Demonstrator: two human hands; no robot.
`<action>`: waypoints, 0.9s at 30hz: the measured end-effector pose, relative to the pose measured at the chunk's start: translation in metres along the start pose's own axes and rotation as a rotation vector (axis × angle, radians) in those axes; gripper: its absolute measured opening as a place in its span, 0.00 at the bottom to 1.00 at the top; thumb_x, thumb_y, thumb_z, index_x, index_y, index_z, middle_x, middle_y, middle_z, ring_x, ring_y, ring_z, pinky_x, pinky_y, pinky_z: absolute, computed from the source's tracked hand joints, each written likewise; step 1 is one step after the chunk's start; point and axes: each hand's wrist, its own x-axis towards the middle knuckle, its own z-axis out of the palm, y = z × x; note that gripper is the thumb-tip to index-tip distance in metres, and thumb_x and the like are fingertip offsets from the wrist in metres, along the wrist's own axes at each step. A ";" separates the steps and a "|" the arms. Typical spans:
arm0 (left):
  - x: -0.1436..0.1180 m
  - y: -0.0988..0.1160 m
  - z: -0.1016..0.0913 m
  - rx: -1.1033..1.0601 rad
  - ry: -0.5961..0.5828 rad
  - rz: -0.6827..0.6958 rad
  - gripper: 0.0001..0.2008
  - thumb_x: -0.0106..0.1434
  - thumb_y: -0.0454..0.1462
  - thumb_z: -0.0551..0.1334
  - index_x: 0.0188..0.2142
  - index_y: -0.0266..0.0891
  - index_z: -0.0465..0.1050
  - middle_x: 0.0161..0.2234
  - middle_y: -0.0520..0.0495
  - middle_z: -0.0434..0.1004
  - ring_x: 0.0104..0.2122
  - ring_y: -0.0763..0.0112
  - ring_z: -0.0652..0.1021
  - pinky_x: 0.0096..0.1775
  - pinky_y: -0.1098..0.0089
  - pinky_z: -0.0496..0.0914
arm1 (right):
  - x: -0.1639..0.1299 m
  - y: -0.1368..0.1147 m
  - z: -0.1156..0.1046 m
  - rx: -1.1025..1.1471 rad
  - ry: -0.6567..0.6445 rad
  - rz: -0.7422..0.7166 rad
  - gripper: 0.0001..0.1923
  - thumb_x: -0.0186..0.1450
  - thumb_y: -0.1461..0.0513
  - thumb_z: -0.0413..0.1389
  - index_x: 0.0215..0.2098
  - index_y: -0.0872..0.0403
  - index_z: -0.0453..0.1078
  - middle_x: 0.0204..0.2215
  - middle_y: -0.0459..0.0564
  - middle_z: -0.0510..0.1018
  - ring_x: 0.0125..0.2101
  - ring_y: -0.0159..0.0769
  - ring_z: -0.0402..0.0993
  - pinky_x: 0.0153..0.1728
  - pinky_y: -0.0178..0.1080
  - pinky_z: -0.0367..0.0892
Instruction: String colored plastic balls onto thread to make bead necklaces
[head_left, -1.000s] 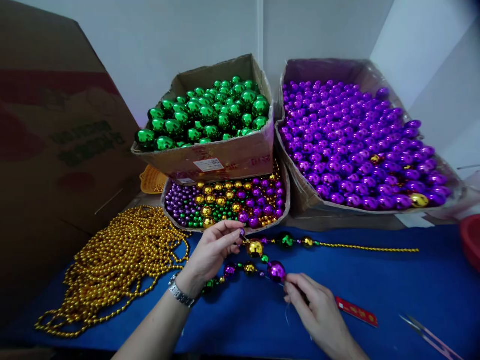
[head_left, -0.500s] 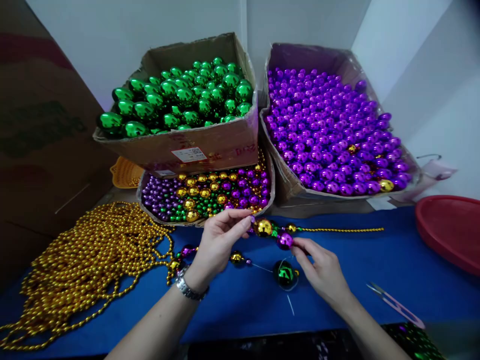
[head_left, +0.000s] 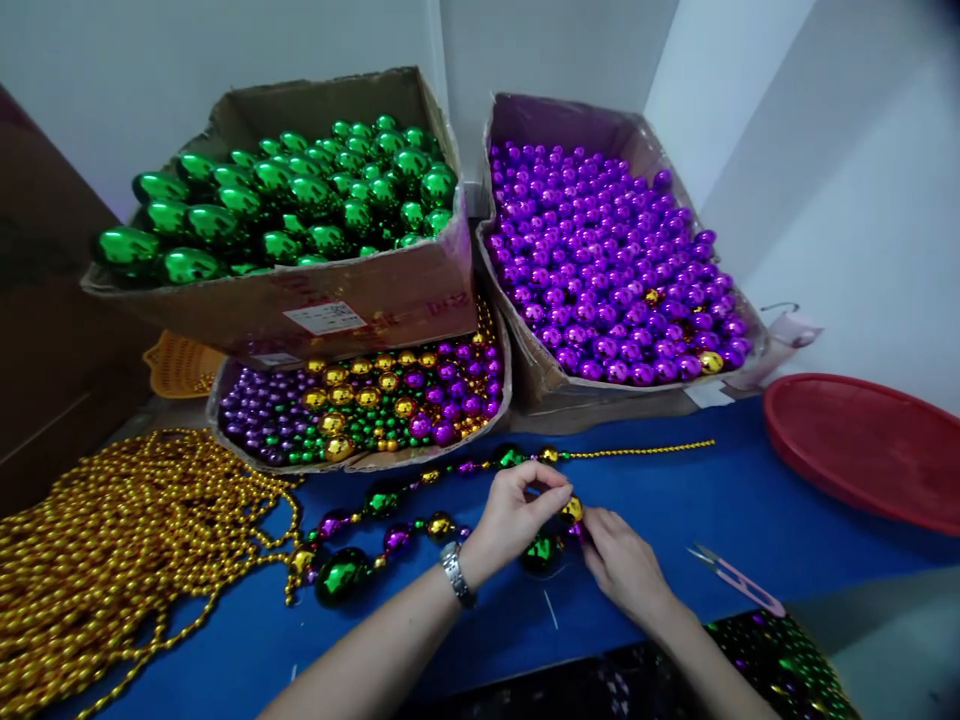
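Observation:
A bead strand [head_left: 420, 478] of green, purple and gold balls lies on the blue table [head_left: 735, 490], trailing off right as a thin gold chain [head_left: 637, 451]. My left hand [head_left: 514, 515], with a wristwatch, pinches the strand at a gold ball [head_left: 571, 510]. My right hand [head_left: 619, 562] meets it from the right, fingertips on the same spot beside a small purple bead. A large green ball [head_left: 541, 553] sits just under my hands. Another big green ball [head_left: 341, 577] lies at the strand's left end.
A box of green balls [head_left: 300, 200] is stacked over a tray of mixed beads [head_left: 375, 405]. A box of purple balls [head_left: 607, 250] stands at the right. Gold bead chains [head_left: 112, 560] are piled at left. Small snips [head_left: 739, 580] and a red tray [head_left: 862, 450] lie to the right.
The view has swung right and down. Both hands dropped nearer to me along the strand and came together at a gold ball; more strung balls now lie out to the left.

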 end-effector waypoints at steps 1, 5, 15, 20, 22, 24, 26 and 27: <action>0.001 0.003 -0.001 0.041 0.009 0.034 0.08 0.55 0.41 0.65 0.29 0.37 0.75 0.36 0.42 0.77 0.38 0.62 0.76 0.40 0.65 0.70 | 0.000 0.000 -0.005 -0.006 -0.001 -0.009 0.26 0.56 0.71 0.49 0.52 0.51 0.66 0.46 0.54 0.74 0.46 0.43 0.71 0.42 0.40 0.68; 0.006 0.031 -0.002 0.143 -0.022 0.110 0.07 0.58 0.40 0.63 0.29 0.38 0.75 0.34 0.43 0.77 0.35 0.64 0.76 0.37 0.67 0.70 | 0.008 -0.010 -0.041 0.071 0.069 -0.044 0.24 0.63 0.69 0.45 0.56 0.49 0.61 0.49 0.50 0.72 0.48 0.37 0.70 0.46 0.37 0.66; 0.026 0.088 0.005 0.157 0.018 0.195 0.08 0.58 0.40 0.63 0.31 0.36 0.74 0.27 0.47 0.76 0.26 0.72 0.74 0.27 0.73 0.68 | 0.032 -0.045 -0.067 0.493 0.109 -0.113 0.12 0.67 0.58 0.48 0.39 0.53 0.72 0.34 0.50 0.77 0.35 0.36 0.73 0.38 0.36 0.67; 0.034 0.081 0.003 -0.009 0.101 0.116 0.08 0.57 0.39 0.64 0.30 0.35 0.72 0.25 0.48 0.75 0.24 0.73 0.74 0.26 0.74 0.69 | 0.027 -0.041 -0.052 0.616 0.062 -0.056 0.13 0.68 0.57 0.47 0.37 0.54 0.71 0.27 0.47 0.76 0.26 0.32 0.73 0.29 0.32 0.68; 0.034 0.075 0.001 -0.065 0.147 0.101 0.09 0.57 0.40 0.63 0.32 0.35 0.72 0.27 0.47 0.76 0.26 0.72 0.75 0.27 0.74 0.70 | 0.026 -0.038 -0.048 0.667 0.077 -0.017 0.13 0.67 0.56 0.49 0.36 0.54 0.71 0.30 0.48 0.76 0.26 0.31 0.73 0.29 0.32 0.68; 0.031 0.068 0.000 -0.113 0.196 0.089 0.10 0.59 0.40 0.62 0.37 0.35 0.71 0.33 0.45 0.77 0.30 0.71 0.77 0.30 0.73 0.71 | 0.027 -0.033 -0.047 0.723 0.107 0.034 0.13 0.67 0.55 0.49 0.38 0.55 0.71 0.30 0.48 0.76 0.26 0.31 0.73 0.28 0.32 0.68; 0.027 0.057 0.000 -0.122 0.207 0.058 0.13 0.60 0.40 0.61 0.43 0.35 0.69 0.38 0.44 0.76 0.33 0.70 0.77 0.32 0.72 0.71 | 0.029 -0.030 -0.048 0.785 0.142 0.083 0.14 0.67 0.54 0.49 0.39 0.55 0.70 0.28 0.48 0.75 0.25 0.31 0.73 0.27 0.32 0.68; 0.024 0.051 0.000 -0.104 0.186 0.034 0.14 0.61 0.40 0.60 0.44 0.35 0.68 0.39 0.43 0.76 0.34 0.69 0.77 0.33 0.71 0.71 | 0.030 -0.028 -0.049 0.816 0.158 0.102 0.14 0.67 0.54 0.49 0.40 0.55 0.69 0.28 0.48 0.74 0.24 0.30 0.73 0.26 0.32 0.68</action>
